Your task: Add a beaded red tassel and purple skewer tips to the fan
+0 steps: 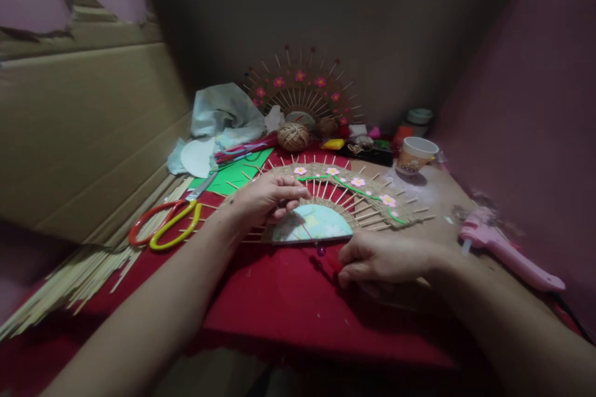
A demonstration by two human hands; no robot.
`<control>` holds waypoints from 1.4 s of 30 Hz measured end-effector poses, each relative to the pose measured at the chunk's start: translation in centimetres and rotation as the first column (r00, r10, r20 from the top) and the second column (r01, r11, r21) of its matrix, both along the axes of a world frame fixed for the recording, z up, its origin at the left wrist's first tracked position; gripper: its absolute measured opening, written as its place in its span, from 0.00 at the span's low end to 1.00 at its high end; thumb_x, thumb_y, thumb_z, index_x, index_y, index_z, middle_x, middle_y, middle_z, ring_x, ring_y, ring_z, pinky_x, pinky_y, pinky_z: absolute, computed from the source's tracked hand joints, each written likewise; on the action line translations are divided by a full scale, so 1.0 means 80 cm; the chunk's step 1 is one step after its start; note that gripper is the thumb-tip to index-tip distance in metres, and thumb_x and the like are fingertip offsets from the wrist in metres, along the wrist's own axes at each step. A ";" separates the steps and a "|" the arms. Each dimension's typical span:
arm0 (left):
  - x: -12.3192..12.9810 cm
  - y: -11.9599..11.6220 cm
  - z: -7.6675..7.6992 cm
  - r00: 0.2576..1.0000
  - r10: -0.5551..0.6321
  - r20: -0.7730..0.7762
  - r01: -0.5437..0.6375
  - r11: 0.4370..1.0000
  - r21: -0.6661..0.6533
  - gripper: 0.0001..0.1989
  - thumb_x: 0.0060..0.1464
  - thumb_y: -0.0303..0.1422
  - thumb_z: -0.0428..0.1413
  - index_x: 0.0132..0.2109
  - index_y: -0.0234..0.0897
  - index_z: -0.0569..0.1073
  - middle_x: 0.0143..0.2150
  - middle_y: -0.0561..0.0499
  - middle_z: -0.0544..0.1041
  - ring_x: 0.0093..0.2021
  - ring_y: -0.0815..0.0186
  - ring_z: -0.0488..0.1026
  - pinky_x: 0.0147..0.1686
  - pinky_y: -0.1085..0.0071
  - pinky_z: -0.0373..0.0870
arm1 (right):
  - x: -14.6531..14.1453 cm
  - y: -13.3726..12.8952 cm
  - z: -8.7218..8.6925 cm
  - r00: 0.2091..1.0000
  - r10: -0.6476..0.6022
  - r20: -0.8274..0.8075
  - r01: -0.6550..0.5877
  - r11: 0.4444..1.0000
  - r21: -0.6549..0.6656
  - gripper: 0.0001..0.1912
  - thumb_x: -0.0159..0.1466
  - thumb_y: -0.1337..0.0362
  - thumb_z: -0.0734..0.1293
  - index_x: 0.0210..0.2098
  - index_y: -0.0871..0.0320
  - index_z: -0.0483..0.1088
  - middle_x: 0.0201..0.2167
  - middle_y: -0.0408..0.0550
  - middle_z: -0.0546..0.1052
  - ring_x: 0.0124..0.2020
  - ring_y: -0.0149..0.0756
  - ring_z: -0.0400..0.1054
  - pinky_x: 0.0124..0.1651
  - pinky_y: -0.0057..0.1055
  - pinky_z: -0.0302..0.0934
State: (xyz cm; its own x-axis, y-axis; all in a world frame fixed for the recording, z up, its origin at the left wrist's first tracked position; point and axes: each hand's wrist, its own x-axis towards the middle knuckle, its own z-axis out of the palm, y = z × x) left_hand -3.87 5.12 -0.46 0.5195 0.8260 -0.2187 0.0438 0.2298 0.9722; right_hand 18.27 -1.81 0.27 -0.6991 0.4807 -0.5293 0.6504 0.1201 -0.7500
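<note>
My left hand (pixel 274 193) is closed in a pinch above the half-round fan (pixel 326 223), gripping a thin red string (pixel 303 224). The string slants down to a small purple bead (pixel 321 251) at the fan's straight edge. Low on the right, my right hand (pixel 379 258) is closed near the bead, with a bit of red at its fingertips; what it holds is too blurred to make out. Wooden sticks radiate from the fan's pale blue centre. A twine-covered band (pixel 372 191) crosses them, bearing pink flowers and a green vine. My left hand hides part of the fan's left side.
Scissors (pixel 167 223) with red and yellow handles and many thin sticks (pixel 79 285) lie left. Behind stand a twine ball (pixel 293 136) and another flowered fan (pixel 300 90). At right are a paper cup (pixel 416 156) and a pink glue gun (pixel 510 251). Cardboard (pixel 84 136) borders the left.
</note>
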 end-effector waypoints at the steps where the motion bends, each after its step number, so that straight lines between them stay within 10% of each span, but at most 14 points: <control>1: 0.000 -0.001 0.000 1.000 -0.008 -0.029 0.008 1.000 0.001 0.05 0.47 0.32 0.61 0.29 0.33 0.76 0.16 0.53 0.68 0.10 0.78 0.56 0.08 0.80 0.43 | 0.000 -0.001 0.003 0.999 0.031 0.030 -0.032 0.999 0.038 0.11 0.63 0.64 0.59 0.30 0.61 0.70 0.14 0.38 0.67 0.15 0.22 0.58 0.19 0.19 0.54; 18: 0.011 -0.003 -0.014 0.983 0.020 -0.181 -0.009 0.998 0.061 0.07 0.47 0.33 0.60 0.25 0.34 0.77 0.21 0.46 0.76 0.11 0.76 0.60 0.08 0.80 0.50 | 0.033 -0.002 0.038 0.985 -0.062 0.161 0.008 0.949 0.315 0.25 0.65 0.49 0.56 0.27 0.61 0.74 0.22 0.48 0.74 0.22 0.30 0.64 0.26 0.27 0.55; 23: 0.007 0.007 -0.015 0.958 0.155 -0.243 -0.106 0.973 0.204 0.08 0.46 0.30 0.60 0.22 0.35 0.76 0.10 0.53 0.67 0.08 0.76 0.54 0.08 0.79 0.44 | 0.030 -0.001 0.027 0.957 -0.265 -0.116 0.289 0.885 0.365 0.25 0.63 0.47 0.58 0.24 0.60 0.73 0.20 0.47 0.72 0.22 0.30 0.63 0.26 0.28 0.56; 37: -0.120 0.003 0.065 0.596 0.782 -0.184 -0.534 0.557 0.636 0.05 0.47 0.28 0.56 0.26 0.34 0.74 0.13 0.57 0.66 0.12 0.76 0.60 0.14 0.79 0.53 | 0.000 -0.005 -0.027 0.690 -0.518 -0.505 0.574 0.817 -0.055 0.20 0.55 0.46 0.68 0.29 0.58 0.65 0.19 0.43 0.70 0.18 0.28 0.63 0.20 0.25 0.56; 42: -0.180 -0.002 0.071 0.483 0.821 -0.305 -0.474 0.538 0.697 0.03 0.40 0.23 0.59 0.24 0.34 0.76 0.15 0.56 0.70 0.13 0.75 0.64 0.17 0.77 0.56 | -0.004 -0.008 -0.034 0.638 -0.547 -0.541 0.602 0.793 -0.092 0.22 0.52 0.47 0.70 0.28 0.57 0.59 0.17 0.40 0.68 0.16 0.25 0.60 0.19 0.23 0.53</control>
State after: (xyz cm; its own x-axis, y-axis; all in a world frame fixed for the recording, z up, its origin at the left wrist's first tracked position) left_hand -18.27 4.93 5.19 -0.3018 0.9129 0.2749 0.6275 -0.0269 0.7781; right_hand 17.94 -2.43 -2.45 -0.4105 0.9054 -0.1080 0.1280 -0.0600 -0.9900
